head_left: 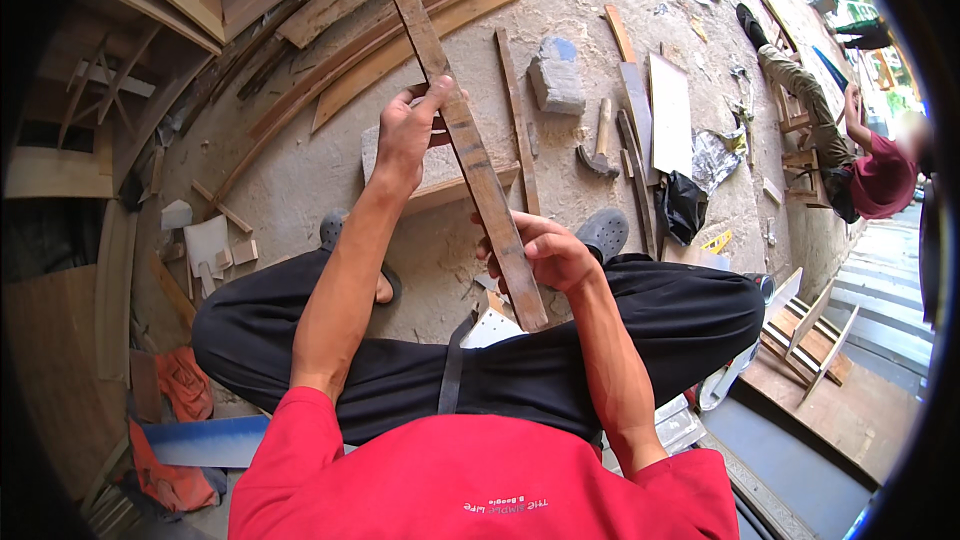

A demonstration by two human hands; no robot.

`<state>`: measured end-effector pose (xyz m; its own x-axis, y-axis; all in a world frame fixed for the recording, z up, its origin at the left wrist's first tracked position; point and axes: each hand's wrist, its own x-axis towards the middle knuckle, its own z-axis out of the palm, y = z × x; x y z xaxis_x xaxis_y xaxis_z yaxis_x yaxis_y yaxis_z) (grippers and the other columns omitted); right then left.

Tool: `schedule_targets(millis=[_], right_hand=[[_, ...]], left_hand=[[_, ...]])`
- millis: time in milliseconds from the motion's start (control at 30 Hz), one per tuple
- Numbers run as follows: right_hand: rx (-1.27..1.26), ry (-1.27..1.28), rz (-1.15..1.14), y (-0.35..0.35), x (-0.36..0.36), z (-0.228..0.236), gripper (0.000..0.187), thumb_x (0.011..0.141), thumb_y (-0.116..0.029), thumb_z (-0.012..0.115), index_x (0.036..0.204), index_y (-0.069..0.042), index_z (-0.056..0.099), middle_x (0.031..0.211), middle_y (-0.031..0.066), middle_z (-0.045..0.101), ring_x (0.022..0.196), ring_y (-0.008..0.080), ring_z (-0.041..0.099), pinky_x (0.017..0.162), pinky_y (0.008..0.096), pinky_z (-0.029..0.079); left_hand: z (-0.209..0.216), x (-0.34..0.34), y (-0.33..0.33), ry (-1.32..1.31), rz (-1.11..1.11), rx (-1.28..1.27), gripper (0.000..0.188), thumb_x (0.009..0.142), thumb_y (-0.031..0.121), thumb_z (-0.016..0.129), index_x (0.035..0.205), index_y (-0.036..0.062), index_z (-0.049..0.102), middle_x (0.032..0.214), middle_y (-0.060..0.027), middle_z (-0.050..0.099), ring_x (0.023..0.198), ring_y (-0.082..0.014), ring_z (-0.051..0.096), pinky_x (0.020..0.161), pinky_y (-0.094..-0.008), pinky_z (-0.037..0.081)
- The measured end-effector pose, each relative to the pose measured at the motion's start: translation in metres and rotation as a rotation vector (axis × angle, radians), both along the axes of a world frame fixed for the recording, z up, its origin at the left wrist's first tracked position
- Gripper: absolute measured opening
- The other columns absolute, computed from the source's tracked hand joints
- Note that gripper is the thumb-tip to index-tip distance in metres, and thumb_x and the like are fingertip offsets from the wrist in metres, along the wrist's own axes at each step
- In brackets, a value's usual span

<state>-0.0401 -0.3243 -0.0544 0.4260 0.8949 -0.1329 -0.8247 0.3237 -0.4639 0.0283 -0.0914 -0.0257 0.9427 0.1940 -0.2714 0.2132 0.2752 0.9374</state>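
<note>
A long, narrow, worn strip of wood (480,171) slants in front of me, its far end up and to the left, its near end above my lap. My left hand (403,138) is closed around its middle, thumb on top. Lower down, my right hand (555,252) grips the strip near its close end, with some fingers hidden beneath. Behind the strip, a short board (462,190) rests against a pale block (425,160) on the floor. A white piece with small holes (490,326) lies between my legs, partly covered by the strip.
Right of the strip lie a concrete block (557,75), a hammer (602,135), a white board (670,110) and a black plastic bag (684,206). Long planks (400,50) spread at far left. An orange cloth (180,385) is at left. Another person (885,178) sits at far right.
</note>
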Motion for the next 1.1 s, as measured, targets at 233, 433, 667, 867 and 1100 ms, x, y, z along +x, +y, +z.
schedule_targets(millis=[233, 433, 667, 867, 1100], right_hand=[[-0.394, -0.037, -0.083, 0.029, -0.005, -0.040, 0.052, 0.090, -0.015, 0.055, 0.139, -0.003, 0.040, 0.110, 0.0170, 0.062, 0.096, 0.0261, 0.063, 0.075, 0.0419, 0.054], [-1.148, -0.702, -0.325, 0.072, -0.036, -0.088, 0.068, 0.078, -0.035, 0.080, 0.127, 0.001, 0.049, 0.104, 0.0210, 0.064, 0.095, 0.0307, 0.064, 0.086, 0.0390, 0.050], [-1.200, -0.793, -0.432, 0.107, -0.049, -0.131, 0.052, 0.075, -0.024, 0.077, 0.114, -0.001, 0.053, 0.107, 0.0217, 0.059, 0.101, 0.0385, 0.058, 0.088, 0.0420, 0.047], [-1.269, -0.902, -0.481, 0.113, -0.040, -0.158, 0.041, 0.076, -0.018, 0.069, 0.110, 0.000, 0.057, 0.105, 0.0209, 0.062, 0.098, 0.0382, 0.061, 0.086, 0.0426, 0.049], [-1.311, -0.925, -0.452, 0.123, -0.034, -0.179, 0.043, 0.076, -0.020, 0.069, 0.113, 0.000, 0.057, 0.107, 0.0206, 0.062, 0.098, 0.0377, 0.061, 0.085, 0.0432, 0.049]], left_hand=[[-0.055, 0.006, 0.013, 0.012, 0.039, 0.099, 0.045, 0.084, 0.016, 0.076, 0.116, -0.0036, 0.051, 0.095, -0.0094, 0.069, 0.080, -0.0130, 0.065, 0.072, -0.0270, 0.054], [-0.097, 0.001, 0.034, 0.057, 0.169, 0.370, 0.048, 0.084, 0.013, 0.074, 0.120, -0.0046, 0.049, 0.100, -0.0112, 0.067, 0.088, -0.0148, 0.064, 0.077, -0.0297, 0.052], [-0.137, -0.013, 0.060, 0.120, 0.214, 0.287, 0.049, 0.085, 0.011, 0.072, 0.124, -0.0033, 0.047, 0.102, -0.0107, 0.066, 0.089, -0.0155, 0.063, 0.080, -0.0300, 0.052], [-0.171, -0.027, 0.070, 0.240, 0.180, -0.057, 0.049, 0.087, 0.015, 0.071, 0.128, 0.0019, 0.048, 0.100, -0.0063, 0.066, 0.088, -0.0140, 0.063, 0.075, -0.0310, 0.053], [-0.194, -0.038, 0.065, 0.439, 0.119, -0.019, 0.037, 0.089, 0.023, 0.069, 0.119, 0.0056, 0.057, 0.099, -0.0023, 0.065, 0.085, -0.0131, 0.062, 0.072, -0.0292, 0.051]])
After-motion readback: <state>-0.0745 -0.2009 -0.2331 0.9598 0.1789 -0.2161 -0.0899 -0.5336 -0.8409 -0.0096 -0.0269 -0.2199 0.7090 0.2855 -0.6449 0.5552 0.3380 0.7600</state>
